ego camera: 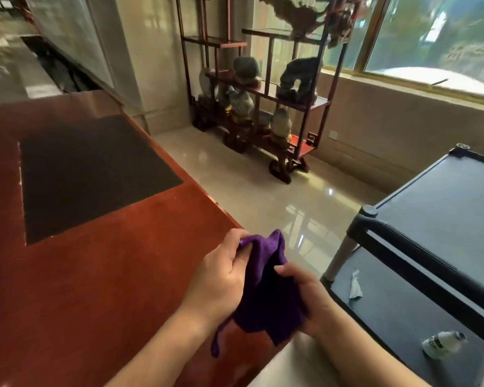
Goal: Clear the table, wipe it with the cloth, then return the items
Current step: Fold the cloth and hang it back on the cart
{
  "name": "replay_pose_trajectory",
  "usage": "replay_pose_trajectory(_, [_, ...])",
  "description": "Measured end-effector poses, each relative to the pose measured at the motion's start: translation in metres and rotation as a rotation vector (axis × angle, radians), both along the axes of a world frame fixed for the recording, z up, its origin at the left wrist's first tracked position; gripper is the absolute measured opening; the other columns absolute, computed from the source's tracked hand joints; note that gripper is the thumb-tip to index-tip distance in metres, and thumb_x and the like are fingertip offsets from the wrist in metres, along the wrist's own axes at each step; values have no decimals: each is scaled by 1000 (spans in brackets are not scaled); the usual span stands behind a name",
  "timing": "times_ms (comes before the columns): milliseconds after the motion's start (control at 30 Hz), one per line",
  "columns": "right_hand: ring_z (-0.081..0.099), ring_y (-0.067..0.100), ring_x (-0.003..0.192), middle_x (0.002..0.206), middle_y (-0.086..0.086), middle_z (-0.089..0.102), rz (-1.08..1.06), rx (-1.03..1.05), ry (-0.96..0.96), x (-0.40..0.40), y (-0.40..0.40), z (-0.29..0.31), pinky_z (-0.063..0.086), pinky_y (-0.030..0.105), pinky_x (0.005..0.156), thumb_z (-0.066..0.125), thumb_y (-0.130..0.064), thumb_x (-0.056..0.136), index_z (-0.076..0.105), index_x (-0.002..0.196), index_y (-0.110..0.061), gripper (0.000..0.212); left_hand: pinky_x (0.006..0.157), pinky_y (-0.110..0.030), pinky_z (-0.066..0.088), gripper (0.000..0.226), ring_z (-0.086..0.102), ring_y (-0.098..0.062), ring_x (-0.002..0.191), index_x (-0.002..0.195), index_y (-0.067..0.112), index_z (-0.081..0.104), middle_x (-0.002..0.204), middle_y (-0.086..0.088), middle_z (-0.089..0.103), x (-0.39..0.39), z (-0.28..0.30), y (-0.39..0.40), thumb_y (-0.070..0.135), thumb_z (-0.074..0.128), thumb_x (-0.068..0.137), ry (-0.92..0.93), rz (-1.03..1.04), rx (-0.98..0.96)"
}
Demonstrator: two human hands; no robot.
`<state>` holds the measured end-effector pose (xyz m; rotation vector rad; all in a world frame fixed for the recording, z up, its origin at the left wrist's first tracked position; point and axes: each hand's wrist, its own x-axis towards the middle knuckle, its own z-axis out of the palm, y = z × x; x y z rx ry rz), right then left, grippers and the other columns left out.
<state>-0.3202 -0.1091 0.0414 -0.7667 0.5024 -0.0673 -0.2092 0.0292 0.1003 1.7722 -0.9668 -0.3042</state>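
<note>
A purple cloth (266, 291) hangs bunched between both hands over the near right corner of the red-brown wooden table (95, 275). My left hand (221, 277) grips its upper edge with the fingers curled around the fabric. My right hand (305, 291) holds the cloth's right side lower down. A dark rectangular mat (90, 174) lies on the table to the far left of my hands. On the lower shelf of the black rack at right lie a small white bottle (444, 343) on its side and a crumpled white tissue (355, 286).
The black shelf rack (403, 241) stands close on the right, with shiny tiled floor (263, 196) between it and the table. Farther back, a dark red display stand (263, 107) holds several stones, below a window (430, 37).
</note>
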Motion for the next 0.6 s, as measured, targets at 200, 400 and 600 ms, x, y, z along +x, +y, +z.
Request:
replay_pose_trajectory(200, [56, 47, 116, 135, 31, 53, 133, -190, -65, -58, -42, 14, 44, 57, 97, 67, -8, 69, 56, 135, -13, 67, 67, -22, 47, 18, 58, -2, 72, 94, 32, 60, 78, 16, 63, -6, 76, -56, 23, 46, 101, 49, -471, 102])
replay_pose_trajectory(400, [46, 38, 132, 151, 20, 41, 196, -215, -279, -110, -77, 37, 35, 50, 108, 58, 5, 84, 27, 152, -6, 75, 71, -24, 51, 14, 60, -9, 74, 102, 22, 63, 86, 2, 64, -39, 112, -128, 18, 50, 99, 318, -892, 357])
replay_pose_trajectory(600, [58, 33, 115, 126, 17, 62, 108, -395, -263, -159, -92, 60, 44, 47, 101, 61, 5, 76, 51, 134, 1, 58, 64, -23, 56, 11, 68, -9, 72, 103, 25, 65, 82, 5, 71, -91, 108, -197, 22, 55, 97, 279, -1067, 647])
